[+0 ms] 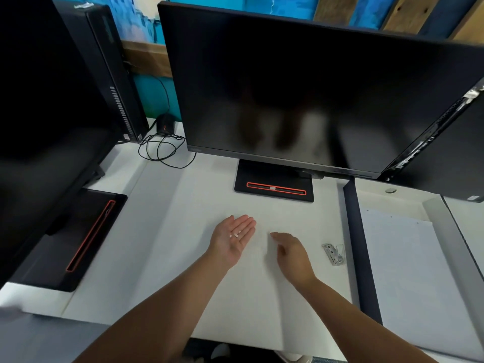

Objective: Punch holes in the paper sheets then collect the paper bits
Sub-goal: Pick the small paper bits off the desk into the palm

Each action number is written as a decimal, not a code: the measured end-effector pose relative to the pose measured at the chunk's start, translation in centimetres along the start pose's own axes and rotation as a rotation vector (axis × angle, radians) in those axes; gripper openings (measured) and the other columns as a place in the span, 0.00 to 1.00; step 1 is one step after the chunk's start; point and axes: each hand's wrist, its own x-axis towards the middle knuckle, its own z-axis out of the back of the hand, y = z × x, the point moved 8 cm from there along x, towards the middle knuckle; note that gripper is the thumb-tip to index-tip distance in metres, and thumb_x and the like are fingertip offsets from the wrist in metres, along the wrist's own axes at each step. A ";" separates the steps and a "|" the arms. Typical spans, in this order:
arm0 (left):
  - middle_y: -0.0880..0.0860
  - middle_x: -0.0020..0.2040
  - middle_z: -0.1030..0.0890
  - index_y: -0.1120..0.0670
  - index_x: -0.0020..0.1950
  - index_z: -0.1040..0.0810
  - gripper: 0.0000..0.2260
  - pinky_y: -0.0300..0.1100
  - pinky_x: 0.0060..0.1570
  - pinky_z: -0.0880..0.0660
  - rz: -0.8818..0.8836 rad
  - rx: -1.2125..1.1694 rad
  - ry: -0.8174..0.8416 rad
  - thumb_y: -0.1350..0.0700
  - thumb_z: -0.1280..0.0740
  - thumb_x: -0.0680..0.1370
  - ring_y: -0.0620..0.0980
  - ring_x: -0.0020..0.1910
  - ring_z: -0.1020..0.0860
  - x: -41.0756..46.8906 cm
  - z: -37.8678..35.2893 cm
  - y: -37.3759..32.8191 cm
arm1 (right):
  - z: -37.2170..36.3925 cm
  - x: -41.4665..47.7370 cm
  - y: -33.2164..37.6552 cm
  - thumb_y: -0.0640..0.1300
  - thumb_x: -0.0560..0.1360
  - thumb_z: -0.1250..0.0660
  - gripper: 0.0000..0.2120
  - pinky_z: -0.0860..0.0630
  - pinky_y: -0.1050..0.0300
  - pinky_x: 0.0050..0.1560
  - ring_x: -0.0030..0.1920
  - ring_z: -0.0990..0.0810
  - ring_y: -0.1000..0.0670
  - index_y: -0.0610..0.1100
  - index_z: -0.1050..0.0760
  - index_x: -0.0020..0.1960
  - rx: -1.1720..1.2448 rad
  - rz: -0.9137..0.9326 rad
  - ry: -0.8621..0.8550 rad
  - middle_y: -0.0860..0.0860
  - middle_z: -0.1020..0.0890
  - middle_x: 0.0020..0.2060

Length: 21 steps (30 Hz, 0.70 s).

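Observation:
My left hand (231, 239) lies palm up over the white desk (162, 231), fingers spread flat, with two or three small white paper bits (235, 235) resting on the palm. My right hand (290, 254) hovers just to its right, palm down, fingers loosely curled and its fingertips pointing toward the left hand; it holds nothing. A small metal hole punch (334, 254) lies on the desk to the right of the right hand. White paper sheets (408, 271) lie flat on the neighbouring desk at far right.
A large dark monitor (301, 95) stands behind the hands on a black base (275, 186). Another monitor and its base (78, 237) are at the left, with a computer tower and tangled cables (165, 148) behind. A dark divider strip (358, 244) separates the two desks.

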 end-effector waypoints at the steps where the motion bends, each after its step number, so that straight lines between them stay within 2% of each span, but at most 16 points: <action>1: 0.63 0.53 0.20 0.67 0.55 0.24 0.15 0.48 0.56 0.26 -0.016 -0.010 -0.005 0.57 0.43 0.82 0.58 0.53 0.20 -0.1 0.5 -0.7 | -0.6 -0.4 0.3 0.27 0.71 0.40 0.20 0.28 0.57 0.60 0.57 0.21 0.41 0.38 0.22 0.60 -0.103 0.081 0.018 0.43 0.19 0.58; 3: 0.63 0.53 0.20 0.67 0.55 0.24 0.15 0.48 0.57 0.27 -0.046 -0.028 -0.013 0.57 0.43 0.81 0.57 0.53 0.21 -0.4 1.5 -2.0 | -1.4 -1.4 0.8 0.26 0.64 0.35 0.24 0.23 0.50 0.54 0.53 0.19 0.39 0.39 0.21 0.58 -0.263 0.182 -0.003 0.42 0.18 0.55; 6: 0.62 0.53 0.20 0.67 0.55 0.24 0.15 0.48 0.56 0.26 -0.077 -0.041 -0.020 0.56 0.43 0.82 0.57 0.53 0.21 -0.7 2.6 -3.2 | -1.5 -3.1 2.1 0.31 0.59 0.43 0.29 0.22 0.53 0.48 0.50 0.18 0.44 0.42 0.21 0.57 -0.410 0.218 0.000 0.46 0.18 0.53; 9: 0.62 0.53 0.19 0.66 0.55 0.24 0.15 0.47 0.51 0.24 -0.087 -0.047 -0.019 0.56 0.43 0.82 0.56 0.53 0.20 -1.0 3.1 -3.7 | -2.1 -4.0 2.6 0.36 0.62 0.51 0.31 0.24 0.54 0.53 0.54 0.20 0.47 0.44 0.24 0.61 -0.441 0.212 0.074 0.48 0.20 0.55; 12: 0.62 0.53 0.19 0.66 0.56 0.24 0.15 0.47 0.53 0.25 -0.078 -0.048 -0.014 0.56 0.43 0.82 0.56 0.53 0.20 -1.2 3.2 -3.6 | -2.4 -4.2 2.5 0.42 0.72 0.48 0.25 0.26 0.52 0.57 0.58 0.23 0.46 0.43 0.31 0.67 -0.432 0.191 0.082 0.48 0.22 0.60; 14: 0.62 0.53 0.19 0.66 0.55 0.24 0.15 0.47 0.55 0.26 -0.070 -0.044 -0.011 0.56 0.43 0.82 0.56 0.53 0.20 -1.3 3.3 -3.4 | -2.7 -4.4 2.6 0.52 0.77 0.48 0.25 0.29 0.50 0.61 0.61 0.25 0.46 0.42 0.33 0.70 -0.462 0.197 0.081 0.48 0.24 0.63; 17: 0.62 0.53 0.20 0.66 0.55 0.24 0.15 0.47 0.56 0.27 -0.057 -0.031 -0.011 0.56 0.43 0.82 0.56 0.52 0.20 -1.4 3.3 -3.1 | -3.4 -4.6 2.8 0.63 0.78 0.52 0.32 0.32 0.48 0.65 0.65 0.30 0.45 0.43 0.38 0.73 -0.536 0.182 0.111 0.48 0.28 0.67; 21: 0.62 0.52 0.20 0.66 0.54 0.24 0.15 0.47 0.58 0.27 -0.034 -0.016 0.000 0.56 0.43 0.82 0.56 0.53 0.21 -1.4 3.3 -2.7 | -4.0 -4.4 3.1 0.65 0.78 0.56 0.34 0.29 0.45 0.60 0.62 0.28 0.42 0.44 0.37 0.73 -0.629 0.111 0.129 0.45 0.26 0.65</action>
